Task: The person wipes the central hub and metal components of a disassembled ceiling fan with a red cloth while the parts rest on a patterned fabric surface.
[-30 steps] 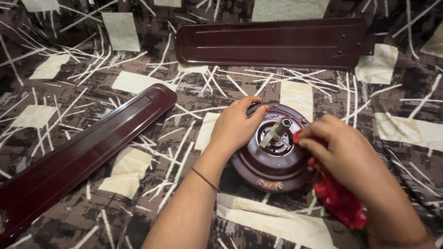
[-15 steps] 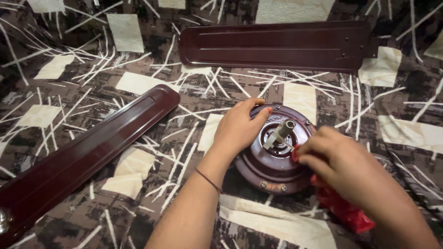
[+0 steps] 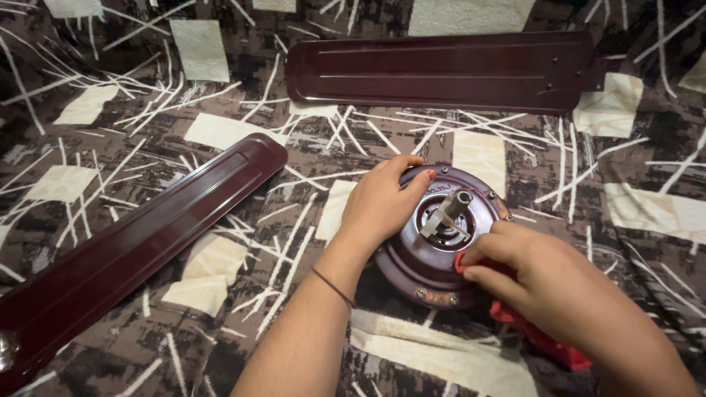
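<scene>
The round, glossy maroon fan motor [image 3: 430,254] is steadied by the flat-spread left hand [image 3: 379,202] — a crumpled red cloth [image 3: 537,334] is pinched against it by the right hand [image 3: 544,279], two long maroon blades [image 3: 441,70] lying nearby.

My left hand [image 3: 381,202] covers the left rim of the fan motor housing [image 3: 434,257], and my right hand [image 3: 548,283] hides its lower right edge. Most of the red cloth [image 3: 540,340] is bunched under my right palm, so its full shape is lost. At lower left, the near fan blade [image 3: 140,242] runs off the frame's edge. The lettering on the housing is too small to make out.
</scene>
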